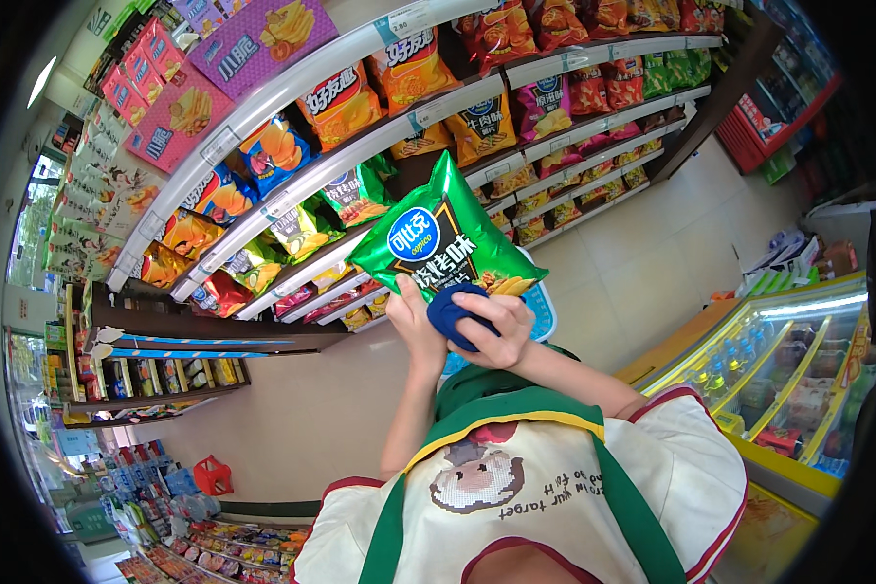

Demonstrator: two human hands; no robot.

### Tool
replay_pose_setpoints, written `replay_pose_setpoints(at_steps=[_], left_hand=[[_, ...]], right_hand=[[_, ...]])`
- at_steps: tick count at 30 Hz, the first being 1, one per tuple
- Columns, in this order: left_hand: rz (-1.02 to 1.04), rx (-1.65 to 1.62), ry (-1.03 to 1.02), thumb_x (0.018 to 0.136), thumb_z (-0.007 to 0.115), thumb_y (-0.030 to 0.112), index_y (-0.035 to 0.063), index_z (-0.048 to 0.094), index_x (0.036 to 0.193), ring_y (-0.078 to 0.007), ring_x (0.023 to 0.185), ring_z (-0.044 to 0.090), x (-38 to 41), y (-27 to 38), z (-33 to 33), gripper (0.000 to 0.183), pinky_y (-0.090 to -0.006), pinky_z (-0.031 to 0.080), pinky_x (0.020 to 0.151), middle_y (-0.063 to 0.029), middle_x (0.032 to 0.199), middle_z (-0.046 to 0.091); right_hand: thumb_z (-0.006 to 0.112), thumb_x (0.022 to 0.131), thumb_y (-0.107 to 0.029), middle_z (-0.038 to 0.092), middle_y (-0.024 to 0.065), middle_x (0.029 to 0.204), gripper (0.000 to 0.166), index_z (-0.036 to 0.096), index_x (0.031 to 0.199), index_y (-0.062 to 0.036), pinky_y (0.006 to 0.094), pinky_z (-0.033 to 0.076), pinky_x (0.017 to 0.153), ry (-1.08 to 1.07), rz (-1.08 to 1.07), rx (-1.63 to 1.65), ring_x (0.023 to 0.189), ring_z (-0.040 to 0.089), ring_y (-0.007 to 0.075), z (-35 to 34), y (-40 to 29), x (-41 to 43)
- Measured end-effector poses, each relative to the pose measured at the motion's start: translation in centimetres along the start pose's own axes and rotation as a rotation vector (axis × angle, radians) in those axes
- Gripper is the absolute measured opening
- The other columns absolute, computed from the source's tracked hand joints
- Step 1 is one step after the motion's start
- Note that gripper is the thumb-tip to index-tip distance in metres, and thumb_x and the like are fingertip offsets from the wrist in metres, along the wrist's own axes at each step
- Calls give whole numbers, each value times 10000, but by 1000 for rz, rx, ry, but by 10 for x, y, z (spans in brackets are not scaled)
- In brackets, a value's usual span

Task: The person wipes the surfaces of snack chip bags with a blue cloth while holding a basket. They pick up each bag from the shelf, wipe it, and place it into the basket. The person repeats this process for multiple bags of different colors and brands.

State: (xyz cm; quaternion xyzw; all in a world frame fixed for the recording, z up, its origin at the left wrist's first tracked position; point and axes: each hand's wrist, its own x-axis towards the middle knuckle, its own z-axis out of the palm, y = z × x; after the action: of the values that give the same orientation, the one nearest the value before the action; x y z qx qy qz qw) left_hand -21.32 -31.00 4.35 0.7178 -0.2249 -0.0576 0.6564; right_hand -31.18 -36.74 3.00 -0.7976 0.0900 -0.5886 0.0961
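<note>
A green bag of Copico potato chips (456, 212) is tilted in front of my chest. My left hand (411, 321) grips its lower left edge, thumb on the front. My right hand (500, 325) clutches a bunched dark blue cloth (456, 317) against the lower front of the bag. The cloth and fingers cover part of the printed front. Behind the hands, a light blue plastic basket (544, 310) shows partly; what lies in it is hidden. I wear a green apron (511, 412) with yellow trim over a white shirt.
Curved shelves (474, 98) of chip bags run across the front, close beyond the held bag. Boxed snacks (179, 120) stand at upper left. A glass-topped display cooler (766, 365) with a yellow frame is at right. A red basket-like object (213, 474) sits at lower left, near more stocked shelves.
</note>
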Motion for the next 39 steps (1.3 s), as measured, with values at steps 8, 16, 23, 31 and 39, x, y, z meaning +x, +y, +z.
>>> replay_pose_setpoints(at_steps=[8, 16, 23, 31, 39], left_hand=[[157, 98, -40, 1038, 325, 280, -41, 497, 787, -91, 617, 463, 4, -25, -22, 443, -291, 384, 565, -36, 680, 555], [-8, -247, -336, 1021, 371, 336, -44, 543, 1101, -110, 859, 578, 23, -47, -34, 424, -278, 466, 762, -70, 988, 628], [-440, -774, -412, 1019, 350, 326, 10, 507, 1240, -208, 986, 629, 38, -67, -32, 416, -348, 509, 871, -113, 1131, 626], [-244, -357, -504, 962, 514, 236, 21, 540, 1150, -130, 818, 604, -1, -99, -5, 287, -272, 504, 684, -88, 965, 632], [-117, -281, -308, 999, 478, 241, 20, 543, 1141, -35, 641, 532, 20, -17, -7, 271, -177, 405, 582, 5, 691, 566]], right_hand=[[660, 730, -51, 604, 179, 1061, 336, 611, 1043, 62, 398, 496, 810, 25, 611, 55, 886, 612, 358, -8, 52, 24], [691, 856, -293, 562, 59, 1185, 576, 443, 1306, -33, 294, 391, 976, -467, 1151, 1226, 1112, 507, 129, -26, 80, 3], [690, 837, -216, 567, 51, 1131, 549, 443, 1296, -43, 284, 420, 932, -186, 1518, 1545, 1038, 538, 133, -28, 69, 1], [659, 840, -101, 553, 67, 1116, 459, 433, 1232, -22, 293, 423, 925, 53, 1043, 902, 1035, 533, 139, -16, 19, 18], [663, 826, -72, 520, 67, 1092, 466, 426, 1223, -17, 306, 425, 908, 201, 1038, 709, 1003, 519, 146, -17, 9, 15]])
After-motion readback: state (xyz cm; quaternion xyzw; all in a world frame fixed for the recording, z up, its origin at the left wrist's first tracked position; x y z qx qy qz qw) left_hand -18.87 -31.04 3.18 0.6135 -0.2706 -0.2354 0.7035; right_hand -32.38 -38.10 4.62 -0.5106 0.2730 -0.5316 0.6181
